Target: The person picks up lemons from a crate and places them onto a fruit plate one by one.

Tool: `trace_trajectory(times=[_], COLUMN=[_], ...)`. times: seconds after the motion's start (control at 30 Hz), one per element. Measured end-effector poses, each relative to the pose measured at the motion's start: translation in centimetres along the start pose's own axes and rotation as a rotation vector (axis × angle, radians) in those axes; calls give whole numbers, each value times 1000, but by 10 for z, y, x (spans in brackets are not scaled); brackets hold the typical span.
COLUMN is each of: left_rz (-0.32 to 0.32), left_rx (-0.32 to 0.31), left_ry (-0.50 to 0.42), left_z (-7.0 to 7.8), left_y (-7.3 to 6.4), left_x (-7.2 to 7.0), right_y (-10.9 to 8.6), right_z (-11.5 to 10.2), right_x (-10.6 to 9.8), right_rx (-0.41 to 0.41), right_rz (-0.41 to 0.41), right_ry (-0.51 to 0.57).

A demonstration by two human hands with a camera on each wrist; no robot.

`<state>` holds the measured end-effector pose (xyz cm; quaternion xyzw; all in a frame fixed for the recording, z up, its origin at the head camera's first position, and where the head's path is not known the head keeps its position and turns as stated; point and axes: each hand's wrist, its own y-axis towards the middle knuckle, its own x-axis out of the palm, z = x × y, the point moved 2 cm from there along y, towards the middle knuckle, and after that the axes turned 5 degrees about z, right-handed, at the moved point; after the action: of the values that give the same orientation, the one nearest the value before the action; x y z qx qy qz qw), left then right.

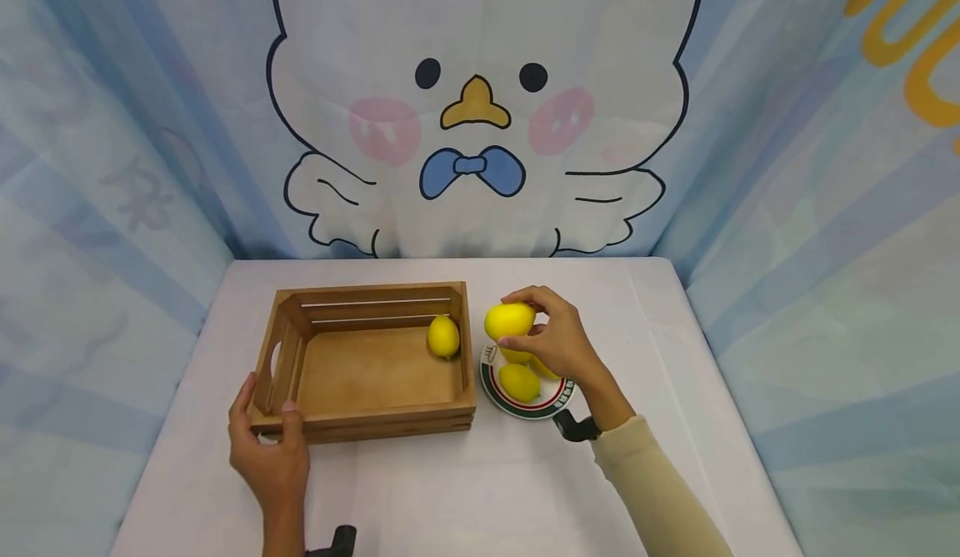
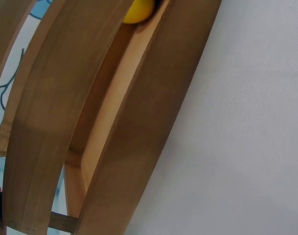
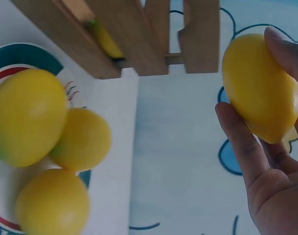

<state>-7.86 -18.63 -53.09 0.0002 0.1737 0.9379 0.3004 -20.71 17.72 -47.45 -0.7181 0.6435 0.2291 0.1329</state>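
My right hand (image 1: 562, 338) pinches a yellow lemon (image 1: 508, 321) between thumb and fingers, held up over the plate's far side. In the right wrist view this lemon (image 3: 259, 88) is raised off the plate. Below it, a round plate (image 1: 491, 388) with a green and red rim bears three more lemons, such as the near lemon (image 1: 519, 383); the hand partly hides the others. With its thumb on the front wall and fingers along the left end, my left hand (image 1: 270, 465) grips a slatted wooden crate (image 1: 375, 373). One lemon (image 1: 443, 337) lies inside the crate at its right end.
Crate and plate stand side by side on a white-covered table (image 1: 465, 490). A printed cloth with a cartoon bird (image 1: 480, 207) hangs behind the table, and patterned cloth flanks it left and right. The crate's right wall stands between its inside and the plate.
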Motion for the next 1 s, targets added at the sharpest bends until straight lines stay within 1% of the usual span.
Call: trace_trajectory(times=[0.13, 0.3, 0.53, 0.6, 0.77, 0.83, 1.0], left_rz=[-2, -2, 1, -1, -5, -1, 3], left_rx=[10, 15, 16, 18, 18, 17, 18], left_ry=[-10, -13, 22, 22, 23, 22, 18], left_z=[4, 4, 2, 1, 2, 3, 6], left_y=[-1, -1, -1, -1, -1, -2, -2], left_x=[0, 1, 0, 0, 0, 0, 0], right_y=[-9, -21, -39, -44, -57, -61, -69], right_z=[16, 33, 52, 58, 71, 77, 87], right_x=[-2, -3, 2, 4, 9, 11, 13], right_rx=[21, 59, 175, 211, 281, 292, 284], right_rz=[49, 87, 122, 142, 198, 211, 243], right_ry=[14, 23, 29, 37, 7, -8, -25])
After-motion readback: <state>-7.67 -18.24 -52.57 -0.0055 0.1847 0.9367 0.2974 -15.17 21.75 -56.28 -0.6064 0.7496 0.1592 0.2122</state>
